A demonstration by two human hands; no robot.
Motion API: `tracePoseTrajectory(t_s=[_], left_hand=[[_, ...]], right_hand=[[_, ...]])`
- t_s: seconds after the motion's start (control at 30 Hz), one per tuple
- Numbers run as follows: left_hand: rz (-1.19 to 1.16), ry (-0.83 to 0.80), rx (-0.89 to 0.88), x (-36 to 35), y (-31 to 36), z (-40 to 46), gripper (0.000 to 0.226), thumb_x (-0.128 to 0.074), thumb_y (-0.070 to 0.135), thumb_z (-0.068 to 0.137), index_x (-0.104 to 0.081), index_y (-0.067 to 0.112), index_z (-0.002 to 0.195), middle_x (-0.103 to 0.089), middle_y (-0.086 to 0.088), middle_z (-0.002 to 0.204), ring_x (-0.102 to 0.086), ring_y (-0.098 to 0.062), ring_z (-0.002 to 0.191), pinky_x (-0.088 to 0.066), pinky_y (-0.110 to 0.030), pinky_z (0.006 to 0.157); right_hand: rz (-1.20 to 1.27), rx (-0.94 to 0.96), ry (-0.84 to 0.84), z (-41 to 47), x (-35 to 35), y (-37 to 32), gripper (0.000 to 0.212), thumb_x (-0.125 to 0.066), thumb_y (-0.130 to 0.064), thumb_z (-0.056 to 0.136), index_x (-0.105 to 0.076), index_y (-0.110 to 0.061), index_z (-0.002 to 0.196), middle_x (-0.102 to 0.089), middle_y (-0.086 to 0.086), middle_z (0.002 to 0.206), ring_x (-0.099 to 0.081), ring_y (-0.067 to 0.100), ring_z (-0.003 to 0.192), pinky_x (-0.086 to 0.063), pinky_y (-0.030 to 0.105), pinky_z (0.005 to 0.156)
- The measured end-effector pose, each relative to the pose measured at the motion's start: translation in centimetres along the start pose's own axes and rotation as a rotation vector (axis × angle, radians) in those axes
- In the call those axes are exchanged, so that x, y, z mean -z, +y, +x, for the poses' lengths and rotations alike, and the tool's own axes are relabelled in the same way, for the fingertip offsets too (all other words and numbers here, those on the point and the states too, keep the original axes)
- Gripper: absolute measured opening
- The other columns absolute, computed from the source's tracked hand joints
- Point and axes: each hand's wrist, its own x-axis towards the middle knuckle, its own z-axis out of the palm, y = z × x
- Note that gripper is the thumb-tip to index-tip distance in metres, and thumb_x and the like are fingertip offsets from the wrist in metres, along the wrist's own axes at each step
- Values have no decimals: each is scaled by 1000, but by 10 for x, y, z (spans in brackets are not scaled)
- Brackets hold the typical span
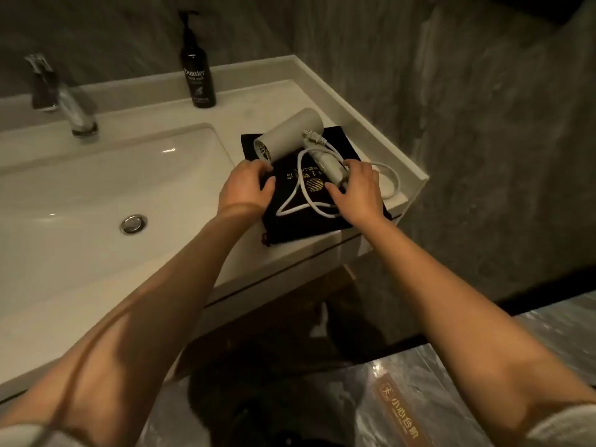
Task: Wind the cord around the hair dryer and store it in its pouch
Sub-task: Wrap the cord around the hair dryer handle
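A white hair dryer (292,132) lies on a flat black pouch (304,221) with gold print, on the vanity counter right of the basin. Its folded handle (329,164) points toward me. The white cord (295,201) lies in loose loops over the pouch and the counter, and the plug (311,137) rests against the dryer body. My left hand (246,185) rests on the pouch just below the dryer's rear grille, fingers loosely bent. My right hand (358,191) reaches over the end of the handle, fingers spread and touching it.
A white basin (80,201) with a chrome tap (64,98) fills the left. A black pump bottle (198,69) stands at the back of the counter. The counter edge (416,185) drops off close to the right of the pouch, beside a grey wall.
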Motion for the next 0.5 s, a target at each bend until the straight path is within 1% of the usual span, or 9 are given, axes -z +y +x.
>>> tracePoseTrajectory(t_s=[0.1, 0.17, 0.3, 0.37, 0.5], left_hand=[[55, 15, -18, -4, -3, 25, 41, -57, 24, 92, -52, 8, 130, -52, -18, 128, -47, -31, 121, -37, -36, 100], [77, 22, -66, -8, -2, 47, 51, -59, 26, 90, -45, 7, 135, -48, -18, 134, -42, -32, 125, -34, -36, 104], [155, -75, -108, -25, -5, 94, 75, -63, 37, 87, -29, 2, 145, -38, -21, 145, -35, -35, 132, -28, -41, 109], [181, -136, -83, -35, -4, 111, 82, -62, 43, 87, -24, 2, 147, -37, -22, 145, -36, -37, 132, -30, -44, 107], [263, -224, -13, -46, -2, 136, 90, -61, 55, 83, -22, 5, 147, -45, -22, 137, -46, -38, 123, -39, -45, 97]], right_hand=[[-61, -70, -8, 17, -8, -1, 69, -62, -41, 88, -36, -7, 141, -43, 16, 142, -39, 34, 130, -32, 39, 108], [-84, -109, -31, 28, -13, 0, 73, -62, -43, 87, -33, -6, 143, -41, 17, 145, -38, 35, 132, -31, 40, 109], [-71, -171, -51, 41, -20, 3, 74, -63, -42, 87, -32, -6, 144, -41, 17, 146, -39, 35, 132, -32, 42, 108], [-58, -173, -49, 43, -24, 5, 74, -65, -41, 86, -34, -7, 144, -43, 15, 145, -41, 34, 130, -35, 42, 107], [-36, -176, -95, 50, -25, 7, 74, -67, -35, 84, -33, -10, 145, -41, 16, 142, -40, 34, 129, -36, 41, 106]])
